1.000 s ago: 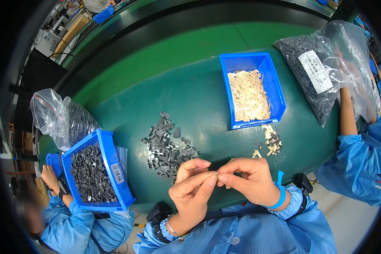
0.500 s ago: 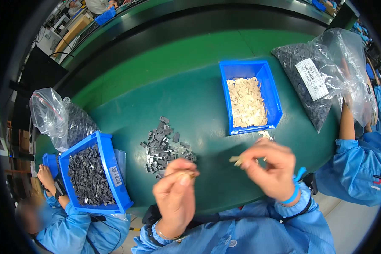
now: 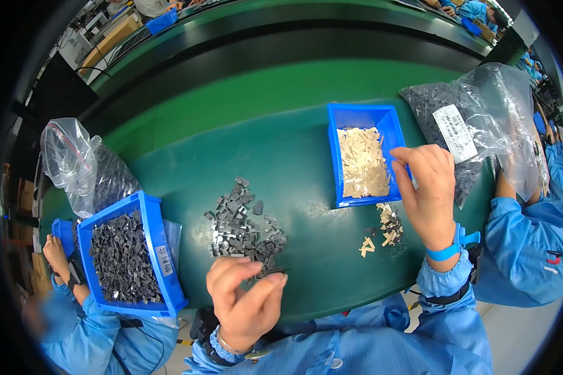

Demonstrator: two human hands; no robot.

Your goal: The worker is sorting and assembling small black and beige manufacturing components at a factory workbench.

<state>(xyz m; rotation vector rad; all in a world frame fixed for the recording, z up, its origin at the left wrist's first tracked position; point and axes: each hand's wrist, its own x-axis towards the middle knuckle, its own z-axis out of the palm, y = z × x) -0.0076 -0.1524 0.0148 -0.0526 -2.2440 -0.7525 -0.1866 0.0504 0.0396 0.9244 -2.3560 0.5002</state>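
My left hand (image 3: 247, 306) is closed in a pinch at the near edge of a heap of small dark grey pieces (image 3: 241, 219). Between its thumb and fingertip a dark grey piece (image 3: 275, 271) shows in part. My right hand (image 3: 430, 194), a blue band at its wrist, is raised beside the right wall of a blue bin (image 3: 391, 119) of cream-coloured strips (image 3: 361, 159). Thumb and forefinger stand apart there, with nothing visible between them. Below that bin lie loose cream pieces (image 3: 367, 247) and a small cluster of cream and dark bits (image 3: 390, 225).
To the left, a tilted blue bin (image 3: 174, 294) holds many dark grey pieces, with a clear plastic bag (image 3: 75, 162) behind it. Another bag of dark pieces (image 3: 435, 112) lies at the right. People in blue sleeves (image 3: 522, 250) sit on both sides of the green table (image 3: 294, 137).
My right hand has let go of the cream strips it held and risen to the bin's right side. My left hand has shifted slightly down and left, nearer the grey heap's front.
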